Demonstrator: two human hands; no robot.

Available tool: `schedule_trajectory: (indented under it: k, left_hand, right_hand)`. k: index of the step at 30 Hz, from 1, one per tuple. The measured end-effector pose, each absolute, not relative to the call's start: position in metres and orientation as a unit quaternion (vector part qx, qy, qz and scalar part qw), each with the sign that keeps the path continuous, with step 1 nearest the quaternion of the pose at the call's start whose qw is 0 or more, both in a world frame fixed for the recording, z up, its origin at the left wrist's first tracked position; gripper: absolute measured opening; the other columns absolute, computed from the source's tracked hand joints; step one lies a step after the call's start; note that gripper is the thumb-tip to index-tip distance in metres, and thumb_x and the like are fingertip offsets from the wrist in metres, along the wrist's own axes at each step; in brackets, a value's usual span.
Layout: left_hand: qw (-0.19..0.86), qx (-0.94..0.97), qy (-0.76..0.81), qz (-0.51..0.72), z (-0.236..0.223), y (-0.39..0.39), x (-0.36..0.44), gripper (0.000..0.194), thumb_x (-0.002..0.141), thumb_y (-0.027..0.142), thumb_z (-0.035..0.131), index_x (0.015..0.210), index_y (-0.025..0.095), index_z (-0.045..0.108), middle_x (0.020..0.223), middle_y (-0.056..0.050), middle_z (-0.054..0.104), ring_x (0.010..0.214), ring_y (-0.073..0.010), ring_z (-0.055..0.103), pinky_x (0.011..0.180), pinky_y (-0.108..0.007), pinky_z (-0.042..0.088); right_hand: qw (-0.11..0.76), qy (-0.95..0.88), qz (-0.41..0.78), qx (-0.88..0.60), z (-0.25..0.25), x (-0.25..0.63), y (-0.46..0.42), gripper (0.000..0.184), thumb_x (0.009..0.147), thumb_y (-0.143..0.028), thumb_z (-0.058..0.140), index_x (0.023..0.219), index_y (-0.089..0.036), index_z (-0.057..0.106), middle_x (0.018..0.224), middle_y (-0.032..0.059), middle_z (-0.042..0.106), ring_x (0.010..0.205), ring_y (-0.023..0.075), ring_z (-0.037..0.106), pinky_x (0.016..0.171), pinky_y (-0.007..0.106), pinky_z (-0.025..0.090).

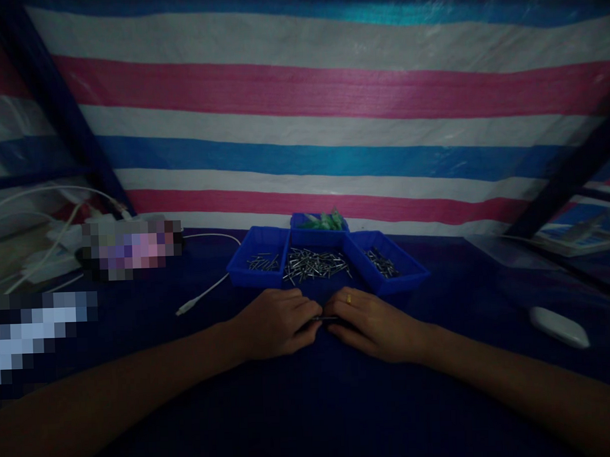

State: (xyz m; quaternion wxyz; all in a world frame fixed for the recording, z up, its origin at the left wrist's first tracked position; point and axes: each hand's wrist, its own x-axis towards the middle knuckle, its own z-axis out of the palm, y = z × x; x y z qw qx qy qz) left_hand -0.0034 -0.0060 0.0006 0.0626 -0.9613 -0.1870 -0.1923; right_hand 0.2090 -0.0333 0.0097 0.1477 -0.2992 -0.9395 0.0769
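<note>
Close together above the dark blue table, my left hand [282, 321] and my right hand [371, 323] face each other. Between their fingertips runs a thin metal pin [329, 317], one end pinched by each hand; the dim light hides whether it is one piece or two. A gold ring is on a right-hand finger. Just beyond the hands lies a loose pile of metal pins [316, 263]. On its left stands a blue bin [254, 279] with some pins inside, and on its right another blue bin [404, 280] also holds pins.
Behind the pile, a third blue bin [319, 236] holds green pieces. A white cable [207, 294] trails to the left bin. Far right rests a white rounded object like a computer mouse [558, 326]. A striped plastic sheet [330, 101] hangs behind the table.
</note>
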Motion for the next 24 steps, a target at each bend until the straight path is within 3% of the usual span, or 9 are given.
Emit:
schedule_trajectory:
  k: [13, 24]
  left_hand:
    - [0.092, -0.965, -0.167, -0.179, -0.0033, -0.0027, -0.0021, 0.021, 0.091, 0.026, 0.039, 0.086, 0.015, 0.056, 0.072, -0.001, 0.057, 0.066, -0.0138, 0.049, 0.057, -0.025, 0.035]
    - [0.081, -0.960, -0.204, -0.176, -0.0006, -0.0038, -0.0002, 0.017, 0.085, 0.022, 0.044, 0.072, 0.015, 0.052, 0.067, 0.000, 0.053, 0.063, -0.0128, 0.047, 0.056, -0.024, 0.034]
  right_hand:
    - [0.162, -0.936, 0.071, -0.305, 0.0062, 0.2088, -0.0316, 0.015, 0.091, -0.020, 0.038, 0.093, -0.014, 0.052, 0.086, 0.0070, 0.054, 0.080, 0.0166, 0.049, 0.076, 0.031, 0.043]
    - [0.177, -0.925, 0.066, -0.329, 0.0048, 0.2093, -0.0329, 0.012, 0.090, -0.019, 0.039, 0.088, -0.015, 0.050, 0.080, 0.0058, 0.054, 0.073, 0.0157, 0.048, 0.068, 0.030, 0.043]
